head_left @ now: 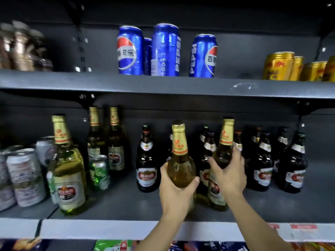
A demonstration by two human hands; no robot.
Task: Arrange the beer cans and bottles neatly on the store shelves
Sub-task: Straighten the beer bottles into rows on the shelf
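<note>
My left hand grips a clear gold-foiled beer bottle around its body, near the front middle of the lower shelf. My right hand grips a second gold-foiled bottle just to the right. Several dark brown bottles stand behind and to the right of both. Another gold-foiled bottle stands at the front left, with two more at the back. Silver cans and a green can are at the left.
The upper shelf carries blue Pepsi cans, gold cans at the right and blurred brown jars at the left. A white price strip runs along the lower shelf's front edge. Snack packets show below.
</note>
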